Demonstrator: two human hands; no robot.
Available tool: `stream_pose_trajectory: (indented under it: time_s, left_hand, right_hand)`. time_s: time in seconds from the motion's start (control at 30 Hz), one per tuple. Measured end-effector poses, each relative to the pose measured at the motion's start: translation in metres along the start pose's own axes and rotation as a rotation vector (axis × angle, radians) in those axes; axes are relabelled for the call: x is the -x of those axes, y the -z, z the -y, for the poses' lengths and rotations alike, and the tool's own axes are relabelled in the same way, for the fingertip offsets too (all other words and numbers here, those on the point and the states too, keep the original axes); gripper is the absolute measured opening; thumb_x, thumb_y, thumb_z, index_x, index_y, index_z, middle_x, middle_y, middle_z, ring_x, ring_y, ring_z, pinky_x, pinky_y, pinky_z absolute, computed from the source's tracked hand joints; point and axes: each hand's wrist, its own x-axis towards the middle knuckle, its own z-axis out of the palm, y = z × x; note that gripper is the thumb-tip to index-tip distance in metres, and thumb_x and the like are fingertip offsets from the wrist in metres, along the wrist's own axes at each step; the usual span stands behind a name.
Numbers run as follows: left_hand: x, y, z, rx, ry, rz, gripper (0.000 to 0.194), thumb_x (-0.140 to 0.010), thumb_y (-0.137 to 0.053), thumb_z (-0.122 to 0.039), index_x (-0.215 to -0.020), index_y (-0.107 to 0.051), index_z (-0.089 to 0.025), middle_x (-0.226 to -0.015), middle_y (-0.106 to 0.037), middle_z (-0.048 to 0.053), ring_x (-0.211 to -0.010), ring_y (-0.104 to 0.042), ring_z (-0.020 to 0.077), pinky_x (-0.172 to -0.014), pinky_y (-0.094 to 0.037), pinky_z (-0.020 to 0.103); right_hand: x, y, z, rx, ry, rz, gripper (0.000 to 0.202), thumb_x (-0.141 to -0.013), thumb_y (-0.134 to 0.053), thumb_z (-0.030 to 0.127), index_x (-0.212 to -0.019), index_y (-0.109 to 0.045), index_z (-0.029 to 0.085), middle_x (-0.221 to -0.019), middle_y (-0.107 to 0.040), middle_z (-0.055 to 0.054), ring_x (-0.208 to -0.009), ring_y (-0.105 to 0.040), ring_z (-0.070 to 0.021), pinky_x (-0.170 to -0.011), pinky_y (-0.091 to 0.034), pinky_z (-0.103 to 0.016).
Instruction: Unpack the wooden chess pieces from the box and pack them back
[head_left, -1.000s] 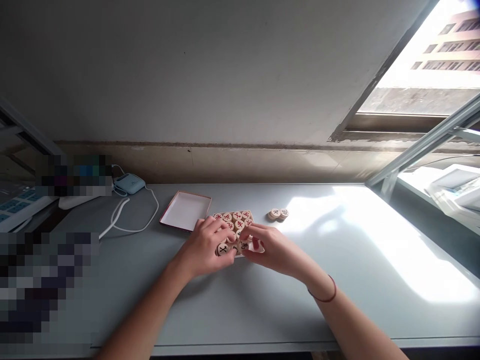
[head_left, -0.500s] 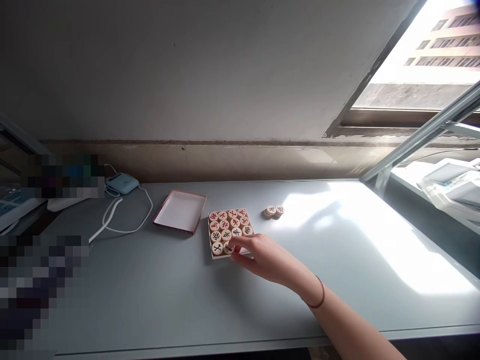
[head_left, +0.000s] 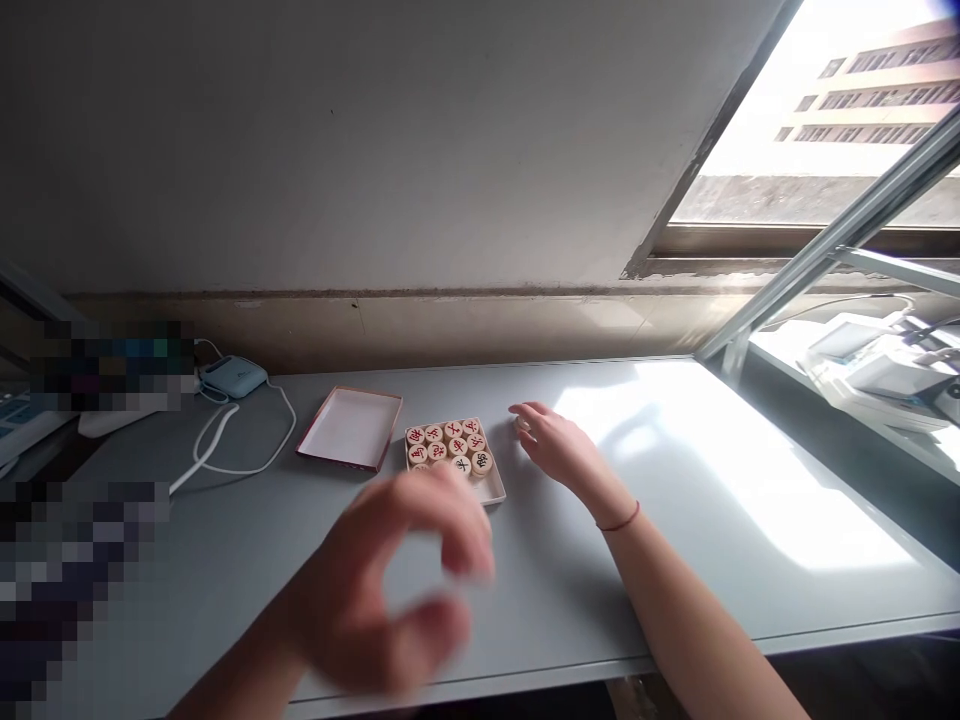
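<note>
My left hand (head_left: 397, 580), smeared by motion, hovers in the foreground with its thumb and curled fingers apart and nothing between them. It hides the near left part of a shallow square box (head_left: 491, 488). Round wooden Chinese chess pieces (head_left: 457, 447) with red or black characters sit in rows in this box, and its near right corner shows bare white bottom. To the right of the box, my right hand (head_left: 555, 440) has its fingers closed around pale chess pieces (head_left: 523, 425) on the desk. The hand mostly covers them, so how many it grips cannot be seen.
The red-edged box lid (head_left: 352, 430) lies inside up, left of the box. A white cable (head_left: 214, 440) and a light blue device (head_left: 234, 376) are at the desk's left. Sunlight falls across the grey desk (head_left: 585, 620) at right, beside a metal frame (head_left: 825, 235).
My right hand has left the box and moved right and away from me to the chess pieces on the desk. My left hand has come into view. The view has shifted slightly.
</note>
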Motion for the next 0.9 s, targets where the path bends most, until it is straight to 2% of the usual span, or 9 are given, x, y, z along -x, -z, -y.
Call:
stream_pose_trajectory:
  time_s: [0.07,0.13,0.3,0.4,0.47,0.57,0.73,0.8,0.9]
  left_hand:
    - [-0.032,-0.009,0.018,0.123,0.058,-0.032,0.009,-0.09,-0.049,-0.031,-0.094,-0.056,-0.027,-0.073,-0.059,0.0,-0.069,-0.057,0.0149,-0.063,-0.051,0.03]
    - [-0.049,-0.019,0.037,0.102,0.131,-0.088,0.008,-0.088,-0.051,-0.025,-0.094,-0.056,-0.025,-0.077,-0.06,-0.002,-0.07,-0.057,0.0125,-0.066,-0.051,0.027]
    - [-0.042,-0.038,0.071,-0.167,0.053,-0.089,0.012,-0.088,-0.052,-0.019,-0.093,-0.062,-0.023,-0.089,-0.065,0.0,-0.085,-0.062,0.0146,-0.079,-0.052,0.029]
    - [-0.036,-0.044,0.076,-0.278,0.02,-0.129,0.021,-0.089,-0.053,-0.017,-0.107,-0.063,-0.024,-0.1,-0.066,0.002,-0.096,-0.062,0.0177,-0.088,-0.052,0.035]
    - [-0.035,-0.047,0.077,-0.311,0.032,-0.134,0.032,-0.088,-0.057,-0.02,-0.119,-0.059,-0.027,-0.112,-0.064,0.003,-0.102,-0.061,0.0194,-0.091,-0.052,0.037]
    - [-0.035,-0.051,0.078,-0.264,0.032,-0.129,0.036,-0.089,-0.059,-0.024,-0.125,-0.056,-0.029,-0.119,-0.061,0.004,-0.108,-0.061,0.0201,-0.093,-0.052,0.036]
    - [-0.035,-0.056,0.075,-0.175,-0.02,-0.151,0.016,-0.088,-0.058,-0.019,-0.103,-0.063,-0.024,-0.105,-0.066,0.003,-0.102,-0.063,0.0182,-0.091,-0.053,0.034]
    - [-0.034,-0.057,0.073,-0.168,0.011,-0.129,0.013,-0.084,-0.058,-0.014,-0.093,-0.062,-0.022,-0.102,-0.065,0.002,-0.098,-0.064,0.0173,-0.086,-0.053,0.032]
    - [-0.031,-0.058,0.072,-0.199,0.033,-0.005,0.014,-0.078,-0.057,-0.008,-0.081,-0.058,-0.021,-0.097,-0.063,0.002,-0.09,-0.062,0.0164,-0.081,-0.051,0.031]
  right_hand:
    - [-0.001,-0.003,0.0,0.034,-0.007,0.027,0.034,-0.091,-0.042,0.013,-0.121,-0.057,0.02,-0.121,-0.06,-0.011,-0.079,-0.066,-0.0183,-0.059,-0.043,-0.027]
    - [-0.002,-0.004,0.001,0.055,-0.028,0.035,0.034,-0.091,-0.039,0.01,-0.118,-0.058,0.019,-0.116,-0.061,-0.012,-0.079,-0.065,-0.0182,-0.058,-0.042,-0.026]
    - [-0.004,-0.001,0.004,0.017,-0.043,0.038,0.029,-0.089,-0.039,0.006,-0.103,-0.063,0.015,-0.101,-0.064,-0.013,-0.078,-0.064,-0.0193,-0.062,-0.043,-0.028]
    - [0.001,0.006,0.015,-0.192,0.004,-0.04,0.021,-0.092,-0.045,0.018,-0.106,-0.06,0.017,-0.099,-0.067,-0.01,-0.075,-0.063,-0.0181,-0.068,-0.047,-0.031]
    - [0.009,0.012,0.027,-0.434,0.062,-0.06,0.025,-0.091,-0.05,0.027,-0.115,-0.055,0.019,-0.101,-0.068,-0.008,-0.069,-0.062,-0.0152,-0.068,-0.049,-0.031]
    - [0.02,0.019,0.045,-0.793,0.16,0.047,0.036,-0.089,-0.054,0.039,-0.12,-0.048,0.022,-0.102,-0.069,-0.007,-0.068,-0.062,-0.0134,-0.063,-0.052,-0.03]
    - [0.023,0.023,0.049,-0.976,0.168,0.174,0.04,-0.088,-0.054,0.048,-0.118,-0.047,0.023,-0.099,-0.07,-0.007,-0.077,-0.065,-0.0156,-0.066,-0.055,-0.031]
    - [0.02,0.025,0.043,-0.944,0.109,0.112,0.045,-0.086,-0.057,0.05,-0.12,-0.046,0.023,-0.098,-0.069,-0.007,-0.076,-0.065,-0.0163,-0.068,-0.055,-0.033]
    - [0.017,0.028,0.033,-0.901,0.009,-0.039,0.049,-0.084,-0.058,0.053,-0.121,-0.045,0.023,-0.1,-0.068,-0.008,-0.078,-0.065,-0.0174,-0.068,-0.056,-0.034]
